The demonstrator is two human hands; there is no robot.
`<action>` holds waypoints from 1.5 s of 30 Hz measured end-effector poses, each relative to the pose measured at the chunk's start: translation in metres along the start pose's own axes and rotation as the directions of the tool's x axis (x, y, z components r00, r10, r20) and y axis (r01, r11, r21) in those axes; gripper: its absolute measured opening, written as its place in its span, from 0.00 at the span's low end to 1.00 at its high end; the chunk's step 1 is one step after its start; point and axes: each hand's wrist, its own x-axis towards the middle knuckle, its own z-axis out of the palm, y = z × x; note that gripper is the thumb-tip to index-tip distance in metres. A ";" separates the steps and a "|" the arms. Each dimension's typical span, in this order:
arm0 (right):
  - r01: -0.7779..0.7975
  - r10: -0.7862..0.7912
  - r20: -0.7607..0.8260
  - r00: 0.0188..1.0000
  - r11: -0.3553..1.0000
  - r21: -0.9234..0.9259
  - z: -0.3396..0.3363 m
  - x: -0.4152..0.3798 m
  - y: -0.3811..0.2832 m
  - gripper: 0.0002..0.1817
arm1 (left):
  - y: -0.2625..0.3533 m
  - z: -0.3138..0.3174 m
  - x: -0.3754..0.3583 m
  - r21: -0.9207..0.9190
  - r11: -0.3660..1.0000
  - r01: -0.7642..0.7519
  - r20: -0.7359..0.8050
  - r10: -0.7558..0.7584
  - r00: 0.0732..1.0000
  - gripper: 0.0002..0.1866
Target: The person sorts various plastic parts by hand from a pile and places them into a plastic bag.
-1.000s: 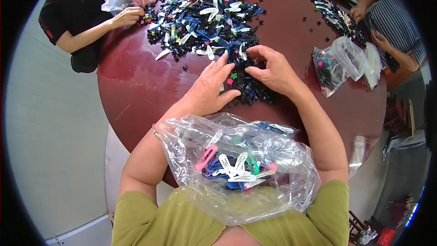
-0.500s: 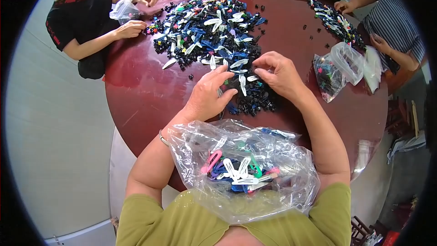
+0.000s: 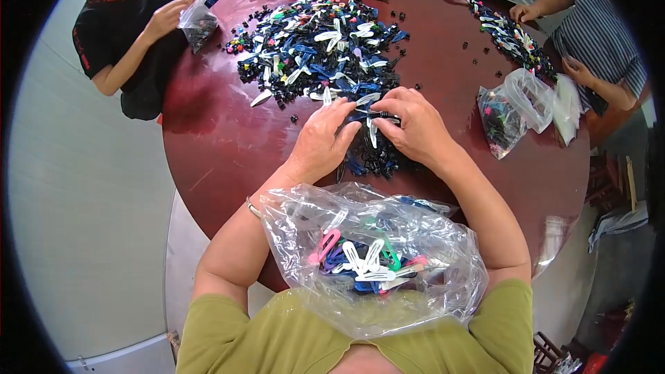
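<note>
Nearest the person, a clear plastic bag [image 3: 374, 263] is lying open against the green shirt at the desk [image 3: 208, 145] edge, holding pink, white, green and blue hair clips. Just beyond it, the left hand [image 3: 322, 142] is resting palm-down, fingers loosely curled over the near edge of the clip pile [image 3: 325, 48]; whether its grip is closing on anything cannot be told. The right hand [image 3: 415, 128] is sitting beside it, its thumb and forefinger pinching together on a white hair clip [image 3: 372, 130]. Farther off, a person in black is holding a small bag [image 3: 197, 24] on the left, and a person in stripes is working by other bags [image 3: 516, 107] on the right.
</note>
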 end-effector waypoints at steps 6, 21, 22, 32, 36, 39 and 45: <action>-0.065 0.065 0.025 0.998 0.998 0.018 0.008 0.001 0.007 0.11 | 0.003 -0.002 0.001 0.007 0.999 -0.037 0.025 0.036 0.999 0.11; -0.026 0.033 -0.039 0.999 0.989 0.147 0.009 0.003 0.008 0.05 | -0.002 -0.001 -0.004 -0.014 0.994 -0.108 0.078 0.109 0.991 0.11; -0.018 0.026 -0.043 0.999 0.986 0.166 0.007 0.003 0.007 0.05 | -0.002 -0.002 -0.004 -0.013 0.993 -0.120 0.088 0.121 0.989 0.11; -0.281 0.200 0.200 0.959 0.740 0.611 -0.076 -0.001 -0.060 0.05 | 0.002 -0.003 -0.007 -0.033 0.996 -0.087 0.116 0.091 0.989 0.14; -0.052 -0.192 0.316 0.929 0.778 0.626 -0.112 -0.011 -0.101 0.05 | -0.002 -0.001 -0.007 -0.031 0.995 -0.094 0.122 0.097 0.988 0.13; -0.059 -0.210 0.392 0.896 0.819 0.571 -0.108 -0.012 -0.104 0.07 | -0.001 -0.002 -0.007 -0.022 0.996 -0.091 0.122 0.093 0.988 0.12; -0.052 0.042 0.164 0.986 0.997 0.058 -0.038 -0.005 -0.036 0.08 | 0.001 -0.006 -0.006 -0.017 0.994 -0.110 0.115 0.111 0.987 0.12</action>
